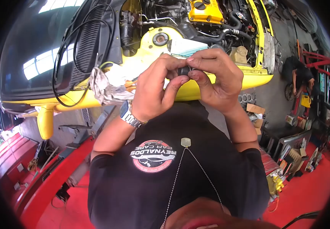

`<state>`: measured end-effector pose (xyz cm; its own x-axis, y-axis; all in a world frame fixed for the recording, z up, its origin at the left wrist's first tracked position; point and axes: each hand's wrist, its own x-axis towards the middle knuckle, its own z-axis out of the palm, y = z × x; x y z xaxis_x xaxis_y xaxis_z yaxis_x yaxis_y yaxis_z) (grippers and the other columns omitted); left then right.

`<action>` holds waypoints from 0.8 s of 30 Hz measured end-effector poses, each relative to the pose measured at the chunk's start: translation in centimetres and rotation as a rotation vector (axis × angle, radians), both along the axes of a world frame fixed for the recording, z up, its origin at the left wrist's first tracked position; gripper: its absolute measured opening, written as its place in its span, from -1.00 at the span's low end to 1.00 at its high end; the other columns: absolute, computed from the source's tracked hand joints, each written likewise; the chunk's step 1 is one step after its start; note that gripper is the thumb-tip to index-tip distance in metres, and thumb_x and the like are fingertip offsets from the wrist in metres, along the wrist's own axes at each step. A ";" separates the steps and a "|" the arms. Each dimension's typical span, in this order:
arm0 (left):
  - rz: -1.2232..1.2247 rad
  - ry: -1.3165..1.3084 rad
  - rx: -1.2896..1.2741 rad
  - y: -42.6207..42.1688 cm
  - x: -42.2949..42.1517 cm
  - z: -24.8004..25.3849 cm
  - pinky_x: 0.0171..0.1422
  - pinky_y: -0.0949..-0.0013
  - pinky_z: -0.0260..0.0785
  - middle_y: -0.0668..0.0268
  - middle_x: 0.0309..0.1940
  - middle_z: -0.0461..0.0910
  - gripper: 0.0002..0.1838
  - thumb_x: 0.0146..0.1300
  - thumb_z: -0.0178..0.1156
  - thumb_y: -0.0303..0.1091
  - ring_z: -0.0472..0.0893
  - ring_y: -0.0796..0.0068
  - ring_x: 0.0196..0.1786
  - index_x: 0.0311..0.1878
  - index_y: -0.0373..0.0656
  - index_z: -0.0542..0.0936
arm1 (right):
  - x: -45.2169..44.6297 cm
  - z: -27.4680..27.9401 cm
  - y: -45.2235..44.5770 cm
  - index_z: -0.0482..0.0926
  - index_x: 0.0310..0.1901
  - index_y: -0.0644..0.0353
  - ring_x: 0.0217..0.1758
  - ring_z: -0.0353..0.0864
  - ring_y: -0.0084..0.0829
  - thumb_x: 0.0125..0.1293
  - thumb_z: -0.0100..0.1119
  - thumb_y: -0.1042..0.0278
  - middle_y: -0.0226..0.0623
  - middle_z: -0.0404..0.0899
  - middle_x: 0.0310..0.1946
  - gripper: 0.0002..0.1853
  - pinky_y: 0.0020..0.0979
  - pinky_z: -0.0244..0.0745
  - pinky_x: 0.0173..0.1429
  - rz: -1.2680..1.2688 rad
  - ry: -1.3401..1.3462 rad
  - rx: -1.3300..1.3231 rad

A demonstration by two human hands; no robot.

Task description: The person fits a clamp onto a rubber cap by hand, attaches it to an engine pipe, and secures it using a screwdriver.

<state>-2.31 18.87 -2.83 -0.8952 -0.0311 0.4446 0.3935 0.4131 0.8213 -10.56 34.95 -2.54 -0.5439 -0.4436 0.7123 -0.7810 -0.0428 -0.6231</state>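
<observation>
Between my two hands, over the fender of a yellow car (254, 81), is a small black cylindrical part (183, 71). My left hand (153, 86), with a metal-band watch (128, 113) at the wrist, is closed around it with thumb and fingers. My right hand (222, 78) is closed too, its thumb and fingertips pinching at the part's right end. Fingers cover much of the part, so its exact kind cannot be made out. Just beyond the fingers, a white and teal sheet or box (187, 46) lies on the car's edge.
A crumpled grey rag (105, 89) and a looped black cable (58, 76) lie along the car's left part. Behind my hands is the engine bay with a yellow engine cover (206, 11). A red lift arm (52, 175) stands lower left. Another person (301, 74) crouches at right.
</observation>
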 end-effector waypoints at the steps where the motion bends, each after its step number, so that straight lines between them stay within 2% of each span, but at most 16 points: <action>1: 0.024 0.034 -0.032 0.9 -0.3 0.1 -0.33 0.40 0.40 0.17 -0.33 0.54 -0.69 0.13 0.29 -0.59 0.54 0.37 -0.42 -0.03 -0.31 0.52 | -0.3 0.0 0.7 0.63 -0.20 0.22 -0.29 0.66 -0.30 0.07 0.40 0.54 -0.22 0.65 -0.31 -0.77 -0.40 0.57 -0.25 0.014 -0.007 0.002; 9: 0.183 0.163 -0.174 5.3 -0.6 -0.1 -0.38 0.37 0.40 0.14 -0.33 0.56 -0.70 0.15 0.29 -0.57 0.55 0.37 -0.43 -0.06 -0.35 0.48 | -2.0 -0.6 3.6 0.61 -0.22 0.25 -0.31 0.67 -0.33 0.08 0.37 0.59 -0.22 0.64 -0.33 -0.79 -0.41 0.57 -0.26 0.136 -0.135 -0.067; 13: 0.210 0.058 -0.204 5.8 -1.3 -0.1 -0.38 0.37 0.43 0.11 -0.31 0.58 -0.71 0.17 0.29 -0.54 0.58 0.35 -0.42 -0.06 -0.34 0.48 | -3.0 -1.6 4.0 0.61 -0.23 0.25 -0.32 0.67 -0.35 0.09 0.36 0.58 -0.23 0.64 -0.33 -0.81 -0.43 0.57 -0.27 0.150 -0.234 -0.049; 15: 0.206 -0.152 -0.089 5.7 -2.0 0.0 -0.34 0.41 0.47 0.10 -0.30 0.58 -0.71 0.19 0.29 -0.51 0.61 0.33 -0.37 -0.05 -0.32 0.48 | -4.4 -2.1 3.6 0.61 -0.24 0.25 -0.33 0.67 -0.36 0.10 0.36 0.58 -0.22 0.64 -0.32 -0.82 -0.43 0.58 -0.26 0.157 -0.185 -0.014; 16: 0.233 -0.311 0.097 5.9 -2.5 -0.1 -0.30 0.43 0.51 0.16 -0.31 0.59 -0.69 0.22 0.30 -0.48 0.63 0.42 -0.32 -0.02 -0.31 0.46 | -5.0 -2.1 3.3 0.65 -0.22 0.23 -0.31 0.67 -0.38 0.11 0.36 0.57 -0.23 0.64 -0.29 -0.81 -0.44 0.58 -0.25 0.164 -0.199 -0.010; 17: 0.242 -0.307 0.098 5.7 -3.0 -0.4 -0.30 0.43 0.51 0.16 -0.31 0.59 -0.69 0.22 0.30 -0.48 0.63 0.42 -0.32 -0.02 -0.31 0.46 | -5.8 -2.3 3.0 0.65 -0.22 0.23 -0.31 0.67 -0.38 0.11 0.36 0.57 -0.23 0.64 -0.29 -0.81 -0.44 0.58 -0.25 0.173 -0.196 -0.009; 19: 0.153 -0.400 0.415 4.9 -4.9 -1.3 -0.27 0.43 0.53 0.24 -0.29 0.60 -0.69 0.23 0.31 -0.47 0.63 0.54 -0.26 -0.02 -0.31 0.45 | -7.4 -2.9 2.5 0.68 -0.17 0.20 -0.29 0.67 -0.42 0.10 0.37 0.58 -0.24 0.64 -0.26 -0.78 -0.44 0.58 -0.23 0.190 -0.244 -0.028; 20: 0.103 -0.485 0.456 3.9 -5.7 -1.7 -0.22 0.43 0.53 0.25 -0.24 0.61 -0.68 0.23 0.32 -0.46 0.62 0.59 -0.24 -0.04 -0.33 0.43 | -8.2 -4.0 2.1 0.70 -0.11 0.19 -0.23 0.66 -0.41 0.17 0.32 0.53 -0.24 0.64 -0.23 -0.78 -0.44 0.58 -0.18 0.248 -0.305 -0.028; 23: 0.014 -0.598 0.449 0.4 -9.5 -3.9 -0.17 0.44 0.53 0.22 -0.22 0.60 -0.68 0.23 0.33 -0.46 0.63 0.58 -0.24 -0.07 -0.34 0.42 | -10.7 -6.1 1.1 0.67 -0.04 0.21 -0.14 0.66 -0.39 0.27 0.25 0.44 -0.22 0.63 -0.15 -0.77 -0.45 0.58 -0.12 0.236 -0.377 -0.013; 24: 0.012 -0.555 0.471 -0.8 -11.3 -4.7 -0.16 0.47 0.51 0.27 -0.26 0.55 -0.71 0.25 0.27 -0.52 0.60 0.56 -0.25 -0.03 -0.31 0.41 | -11.2 -6.9 0.8 0.62 0.06 0.20 -0.04 0.64 -0.38 0.34 0.20 0.35 -0.21 0.60 -0.06 -0.71 -0.45 0.57 -0.04 0.230 -0.552 -0.027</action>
<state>-13.57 18.11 -7.53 -0.9834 -0.1183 -0.1375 -0.1347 -0.0316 0.9904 -21.72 35.73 -9.47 -0.7291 -0.5797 0.3639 -0.3104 -0.1938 -0.9306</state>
